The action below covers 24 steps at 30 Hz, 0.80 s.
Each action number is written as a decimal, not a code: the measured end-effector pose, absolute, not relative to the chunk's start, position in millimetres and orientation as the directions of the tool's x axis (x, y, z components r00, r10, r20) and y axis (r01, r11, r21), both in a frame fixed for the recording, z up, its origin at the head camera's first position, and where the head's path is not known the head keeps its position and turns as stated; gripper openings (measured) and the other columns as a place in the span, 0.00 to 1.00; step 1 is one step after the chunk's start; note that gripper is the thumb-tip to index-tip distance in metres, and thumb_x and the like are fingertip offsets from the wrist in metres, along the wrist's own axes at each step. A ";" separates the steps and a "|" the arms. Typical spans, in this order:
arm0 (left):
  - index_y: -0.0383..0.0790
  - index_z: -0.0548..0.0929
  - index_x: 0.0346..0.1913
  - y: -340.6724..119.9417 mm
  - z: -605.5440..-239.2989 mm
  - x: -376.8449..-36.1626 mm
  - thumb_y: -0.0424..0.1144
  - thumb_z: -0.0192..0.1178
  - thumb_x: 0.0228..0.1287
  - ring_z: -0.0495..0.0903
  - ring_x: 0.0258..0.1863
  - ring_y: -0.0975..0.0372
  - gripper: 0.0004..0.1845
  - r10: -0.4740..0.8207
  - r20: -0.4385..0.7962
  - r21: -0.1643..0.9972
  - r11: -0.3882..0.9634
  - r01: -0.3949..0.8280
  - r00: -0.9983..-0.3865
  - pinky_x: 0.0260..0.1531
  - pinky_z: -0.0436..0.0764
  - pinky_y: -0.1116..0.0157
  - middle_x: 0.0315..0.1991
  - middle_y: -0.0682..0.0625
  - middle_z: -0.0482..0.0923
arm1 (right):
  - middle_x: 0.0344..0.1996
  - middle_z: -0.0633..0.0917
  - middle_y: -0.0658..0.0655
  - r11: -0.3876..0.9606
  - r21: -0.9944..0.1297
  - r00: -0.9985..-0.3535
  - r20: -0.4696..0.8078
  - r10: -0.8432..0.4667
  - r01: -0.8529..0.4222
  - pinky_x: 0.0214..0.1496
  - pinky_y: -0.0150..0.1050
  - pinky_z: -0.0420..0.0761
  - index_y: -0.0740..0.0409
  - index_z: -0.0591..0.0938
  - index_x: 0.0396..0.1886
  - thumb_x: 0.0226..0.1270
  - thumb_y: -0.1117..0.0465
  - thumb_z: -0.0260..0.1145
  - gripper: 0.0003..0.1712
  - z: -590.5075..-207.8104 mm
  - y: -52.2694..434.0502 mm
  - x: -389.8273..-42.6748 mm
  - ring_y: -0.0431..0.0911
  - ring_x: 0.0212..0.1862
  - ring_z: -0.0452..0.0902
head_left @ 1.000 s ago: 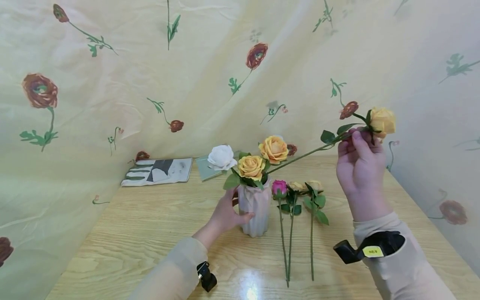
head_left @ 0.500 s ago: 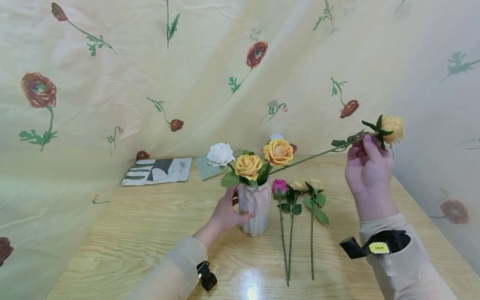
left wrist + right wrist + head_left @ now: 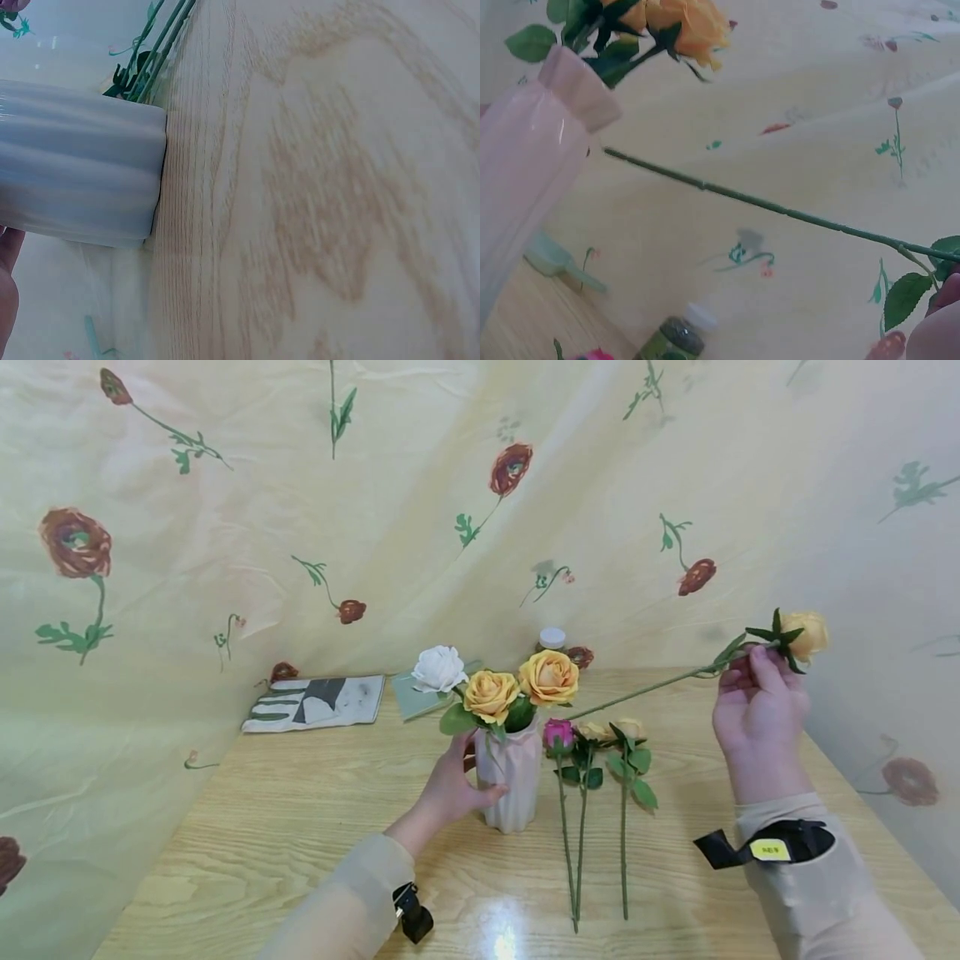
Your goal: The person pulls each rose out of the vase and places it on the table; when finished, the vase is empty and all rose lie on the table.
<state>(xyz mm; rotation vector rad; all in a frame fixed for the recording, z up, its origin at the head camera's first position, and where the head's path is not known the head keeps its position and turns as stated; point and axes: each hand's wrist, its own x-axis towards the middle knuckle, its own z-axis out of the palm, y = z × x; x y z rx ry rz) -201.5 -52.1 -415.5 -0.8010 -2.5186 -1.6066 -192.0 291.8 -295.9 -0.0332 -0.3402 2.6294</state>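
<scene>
A ribbed pale pink vase [image 3: 512, 785] stands on the wooden table [image 3: 300, 827] and holds a white rose [image 3: 438, 668] and two yellow roses [image 3: 491, 695]. My left hand [image 3: 467, 781] grips the vase's left side; the left wrist view shows the vase [image 3: 82, 176] close up. My right hand [image 3: 752, 667] pinches a long-stemmed yellow rose [image 3: 808, 635] just under its bloom, held nearly level in the air. Its stem [image 3: 780, 210] ends beside the vase [image 3: 525, 187] rim, apart from it. A pink rose [image 3: 558, 733] and two yellow buds [image 3: 628, 730] lie right of the vase.
A printed sheet [image 3: 315, 702] and a green card [image 3: 411, 695] lie at the table's back edge. A white-capped bottle [image 3: 552, 639] stands behind the vase. Flowered cloth [image 3: 225, 527] hangs close behind and on both sides. The table's right edge runs near my right arm.
My right hand has moved right and down with the yellow rose, and the stem's end has slid out of the vase. The left hand stays on the vase.
</scene>
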 end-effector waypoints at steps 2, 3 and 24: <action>0.44 0.52 0.62 -52.3 -416.0 -201.6 0.45 0.67 0.41 0.68 0.50 0.59 0.46 0.395 0.307 0.833 0.329 0.445 -0.866 0.48 0.71 0.65 0.53 0.47 0.65 | 0.25 0.76 0.61 -0.839 -0.277 -0.877 0.030 0.480 -0.469 0.23 0.35 0.70 0.67 0.71 0.32 0.52 0.77 0.57 0.07 -300.1 296.2 -193.5 0.49 0.25 0.70; 0.44 0.52 0.62 -52.4 -416.1 -201.6 0.45 0.67 0.41 0.68 0.50 0.59 0.46 0.394 0.307 0.832 0.331 0.445 -0.866 0.48 0.71 0.65 0.53 0.47 0.65 | 0.25 0.75 0.61 -0.831 -0.293 -0.873 0.027 0.487 -0.472 0.23 0.34 0.69 0.67 0.70 0.33 0.53 0.77 0.57 0.08 -302.4 298.3 -194.2 0.49 0.25 0.70; 0.44 0.53 0.62 -52.8 -419.5 -204.8 0.47 0.67 0.41 0.68 0.50 0.60 0.46 0.393 0.287 0.834 0.346 0.430 -0.873 0.47 0.71 0.68 0.52 0.48 0.64 | 0.23 0.78 0.51 -0.491 -0.848 -0.920 -0.010 0.391 -0.199 0.16 0.28 0.67 0.61 0.78 0.28 0.52 0.70 0.63 0.03 -373.3 301.3 -200.5 0.39 0.21 0.69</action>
